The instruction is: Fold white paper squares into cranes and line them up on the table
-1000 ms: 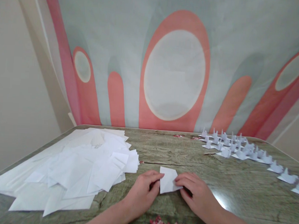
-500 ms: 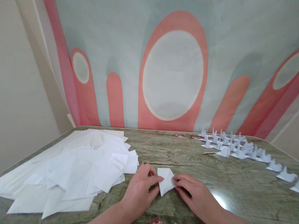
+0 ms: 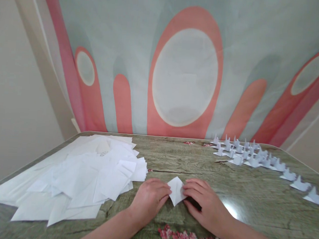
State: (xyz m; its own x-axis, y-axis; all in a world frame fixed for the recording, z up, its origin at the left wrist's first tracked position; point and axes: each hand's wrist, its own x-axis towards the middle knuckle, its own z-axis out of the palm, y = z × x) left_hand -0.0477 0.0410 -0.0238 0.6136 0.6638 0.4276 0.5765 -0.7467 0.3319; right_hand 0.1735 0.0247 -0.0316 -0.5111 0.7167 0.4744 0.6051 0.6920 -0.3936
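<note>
A small white folded paper (image 3: 176,191), shaped like a diamond with a crease down its middle, lies between my hands close above or on the table. My left hand (image 3: 152,194) pinches its left corner, with the fingers together and the thumb tucked low. At the right corner, my right hand (image 3: 203,201) grips the paper with its fingertips, and its thumb sits lower down. The parts of the paper under the fingertips are hidden.
A spread pile of white paper sheets (image 3: 73,186) covers the table's left side. Several folded paper cranes (image 3: 252,159) stand in rows at the back right. The wood-patterned table (image 3: 173,157) has printed pink flowers (image 3: 177,236) near its front. Behind it hangs a patterned backdrop (image 3: 140,41).
The folded paper has turned from a slanted position to an upright diamond, and its top now comes to a point. My left fingers have closed in more over its left corner.
</note>
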